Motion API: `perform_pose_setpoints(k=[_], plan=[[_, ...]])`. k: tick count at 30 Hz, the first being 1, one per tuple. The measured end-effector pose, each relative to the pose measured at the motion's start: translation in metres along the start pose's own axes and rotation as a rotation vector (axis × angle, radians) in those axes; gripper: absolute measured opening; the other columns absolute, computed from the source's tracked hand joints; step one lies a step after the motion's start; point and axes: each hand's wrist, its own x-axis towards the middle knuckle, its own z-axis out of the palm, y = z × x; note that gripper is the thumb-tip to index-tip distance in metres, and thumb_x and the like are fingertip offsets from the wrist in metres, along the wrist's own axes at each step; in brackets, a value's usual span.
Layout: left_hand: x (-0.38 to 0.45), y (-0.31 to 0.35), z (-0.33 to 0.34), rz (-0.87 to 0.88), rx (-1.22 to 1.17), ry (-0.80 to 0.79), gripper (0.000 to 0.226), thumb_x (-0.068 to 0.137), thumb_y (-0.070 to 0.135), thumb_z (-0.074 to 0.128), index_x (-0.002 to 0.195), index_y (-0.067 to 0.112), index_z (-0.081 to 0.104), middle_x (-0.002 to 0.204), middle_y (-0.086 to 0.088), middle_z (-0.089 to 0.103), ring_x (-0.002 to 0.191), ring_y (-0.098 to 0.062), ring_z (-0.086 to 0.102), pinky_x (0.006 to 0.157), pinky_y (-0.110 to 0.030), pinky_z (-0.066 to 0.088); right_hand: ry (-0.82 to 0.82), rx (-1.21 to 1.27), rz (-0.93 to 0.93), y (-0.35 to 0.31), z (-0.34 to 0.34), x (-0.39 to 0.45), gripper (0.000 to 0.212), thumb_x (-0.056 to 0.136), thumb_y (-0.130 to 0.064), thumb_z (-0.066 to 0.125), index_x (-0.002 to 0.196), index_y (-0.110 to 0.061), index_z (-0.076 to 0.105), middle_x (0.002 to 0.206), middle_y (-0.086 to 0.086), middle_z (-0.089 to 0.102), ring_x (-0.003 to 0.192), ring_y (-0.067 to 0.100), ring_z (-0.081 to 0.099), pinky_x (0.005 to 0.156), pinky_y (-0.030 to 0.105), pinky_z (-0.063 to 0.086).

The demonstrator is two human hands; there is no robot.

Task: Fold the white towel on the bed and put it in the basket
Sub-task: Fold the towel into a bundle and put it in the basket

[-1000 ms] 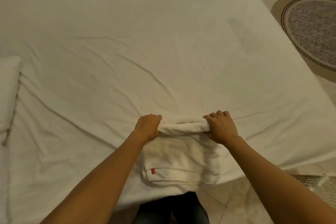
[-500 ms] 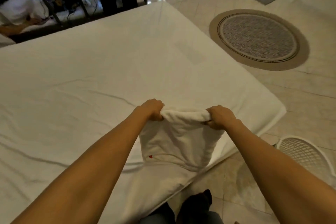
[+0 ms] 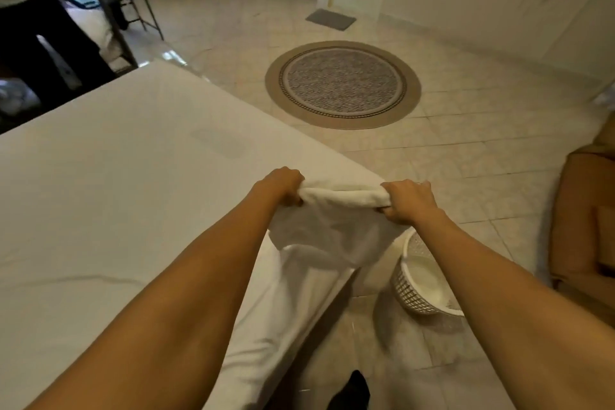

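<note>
Step in hand, as judged from the layout: the folding looks done and the carry to the basket is under way. The white towel (image 3: 332,230) is a folded bundle held up off the bed (image 3: 116,193), over the bed's near right corner. The left hand (image 3: 283,186) grips the left end of its rolled top edge, fingers curled round the cloth; the right hand (image 3: 407,201) grips the right end the same way. The hands are apart, with the top edge stretched nearly level between them and the rest of the bundle hanging below — its lower edge appears just above the sheet at the corner, though contact there cannot be told. The basket (image 3: 412,296), white with lattice walls, stands on the tiled floor (image 3: 466,160) just beside the bed corner, below and slightly right of the right hand, partly hidden by the right forearm. Something white already lies inside it. Next move, by my reading: swing the bundle right, clear of the mattress edge, lower it over the rim, and release both ends together — letting go unevenly would likely let the folds slump open. A round rug (image 3: 342,85) lies well beyond on the floor.
</note>
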Motion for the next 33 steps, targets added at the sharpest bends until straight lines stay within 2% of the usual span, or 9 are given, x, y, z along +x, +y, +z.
perform_pose_setpoints(k=[6, 11, 16, 19, 22, 25, 28, 30, 33], plan=[[0.073, 0.127, -0.008, 0.134, 0.047, -0.029, 0.035, 0.078, 0.035, 0.066, 0.106, 0.014, 0.061, 0.110, -0.009, 0.064, 0.097, -0.028, 0.058, 0.085, -0.037, 0.049, -0.056, 0.050, 0.165, 0.129, 0.008, -0.008, 0.030, 0.085, -0.042, 0.054, 0.113, -0.031, 0.056, 0.109, 0.003, 0.065, 0.101, 0.026, 0.060, 0.083, 0.038, 0.039], [0.114, 0.212, -0.001, 0.225, 0.076, -0.086, 0.037, 0.081, 0.033, 0.065, 0.113, 0.015, 0.061, 0.114, -0.010, 0.064, 0.102, -0.029, 0.059, 0.088, -0.037, 0.048, -0.110, 0.089, 0.295, 0.207, 0.030, -0.021, 0.030, 0.085, -0.043, 0.054, 0.112, -0.029, 0.057, 0.109, 0.003, 0.064, 0.101, 0.026, 0.059, 0.087, 0.041, 0.040], [0.155, 0.273, 0.014, 0.342, 0.116, -0.144, 0.046, 0.080, 0.038, 0.063, 0.123, 0.023, 0.058, 0.116, -0.007, 0.065, 0.102, -0.028, 0.060, 0.091, -0.040, 0.050, -0.135, 0.161, 0.407, 0.263, 0.063, -0.030, 0.034, 0.083, -0.046, 0.054, 0.114, -0.031, 0.057, 0.111, 0.003, 0.065, 0.101, 0.027, 0.060, 0.084, 0.039, 0.041], [0.178, 0.296, 0.025, 0.391, 0.111, -0.187, 0.043, 0.084, 0.042, 0.058, 0.117, 0.015, 0.060, 0.117, -0.009, 0.065, 0.104, -0.029, 0.060, 0.094, -0.041, 0.049, -0.129, 0.230, 0.470, 0.283, 0.084, -0.031, 0.038, 0.082, -0.053, 0.053, 0.113, -0.031, 0.058, 0.110, 0.003, 0.066, 0.100, 0.028, 0.060, 0.075, 0.035, 0.041], [0.204, 0.315, 0.039, 0.432, 0.111, -0.239, 0.042, 0.088, 0.043, 0.054, 0.115, 0.012, 0.060, 0.115, -0.012, 0.065, 0.103, -0.030, 0.060, 0.092, -0.039, 0.049, -0.147, 0.252, 0.545, 0.300, 0.103, -0.025, 0.042, 0.082, -0.057, 0.050, 0.112, -0.030, 0.058, 0.110, 0.004, 0.065, 0.105, 0.029, 0.057, 0.082, 0.039, 0.045], [0.231, 0.331, 0.052, 0.460, 0.077, -0.291, 0.044, 0.092, 0.043, 0.048, 0.122, 0.011, 0.056, 0.123, -0.015, 0.062, 0.109, -0.032, 0.057, 0.095, -0.041, 0.045, -0.174, 0.287, 0.625, 0.313, 0.121, -0.014, 0.046, 0.080, -0.061, 0.046, 0.108, -0.027, 0.058, 0.109, 0.007, 0.065, 0.106, 0.032, 0.055, 0.090, 0.047, 0.045], [0.252, 0.345, 0.068, 0.447, 0.009, -0.350, 0.046, 0.096, 0.040, 0.043, 0.129, 0.009, 0.051, 0.131, -0.015, 0.057, 0.117, -0.033, 0.054, 0.097, -0.039, 0.042, -0.167, 0.354, 0.729, 0.321, 0.139, 0.004, 0.045, 0.081, -0.059, 0.046, 0.109, -0.025, 0.057, 0.109, 0.008, 0.065, 0.104, 0.033, 0.057, 0.090, 0.047, 0.045], [0.263, 0.352, 0.085, 0.388, -0.098, -0.390, 0.050, 0.096, 0.042, 0.041, 0.133, 0.010, 0.048, 0.133, -0.015, 0.055, 0.117, -0.034, 0.055, 0.096, -0.039, 0.046, -0.151, 0.426, 0.788, 0.323, 0.153, 0.015, 0.044, 0.082, -0.055, 0.050, 0.111, -0.024, 0.056, 0.111, 0.010, 0.064, 0.102, 0.034, 0.059, 0.085, 0.043, 0.048], [0.276, 0.363, 0.107, 0.235, -0.341, -0.469, 0.050, 0.096, 0.043, 0.041, 0.133, 0.010, 0.044, 0.128, -0.019, 0.056, 0.105, -0.039, 0.061, 0.079, -0.045, 0.058, -0.159, 0.460, 0.845, 0.326, 0.176, 0.027, 0.043, 0.083, -0.052, 0.051, 0.114, -0.022, 0.055, 0.112, 0.010, 0.064, 0.100, 0.034, 0.061, 0.073, 0.035, 0.047]])
